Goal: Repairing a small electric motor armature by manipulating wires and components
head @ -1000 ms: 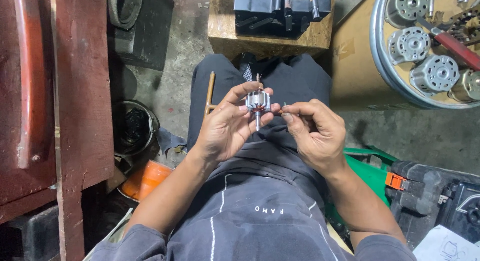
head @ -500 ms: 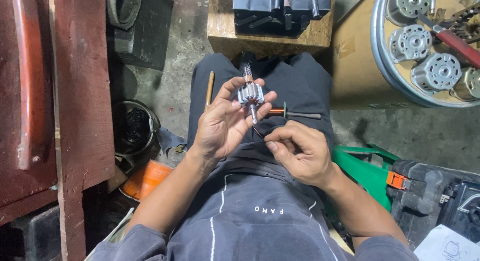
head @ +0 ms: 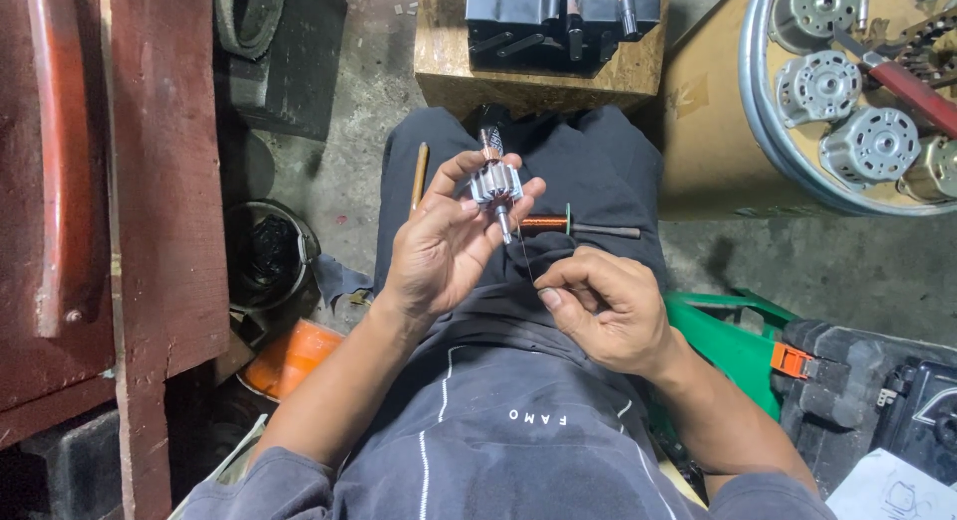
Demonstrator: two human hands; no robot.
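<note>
My left hand (head: 444,251) grips a small motor armature (head: 495,185), a silver slotted core on a steel shaft, held upright above my lap. A thin wire runs down from the armature to my right hand (head: 606,306), which pinches it between thumb and fingers. A spool of copper wire on a dark rod (head: 578,226) lies across my right thigh, just above the right hand. A thin wooden stick (head: 420,176) rests on my left thigh beside the left hand.
A wooden block (head: 538,76) with a black device (head: 563,21) stands past my knees. At the top right a round metal tray (head: 797,176) holds several motor parts. Red wooden planks (head: 130,211) stand left, and a green and black case (head: 797,355) sits right.
My right hand has dropped from beside the armature down toward my lap, drawing the wire out. The left hand has lifted the armature slightly away from me.
</note>
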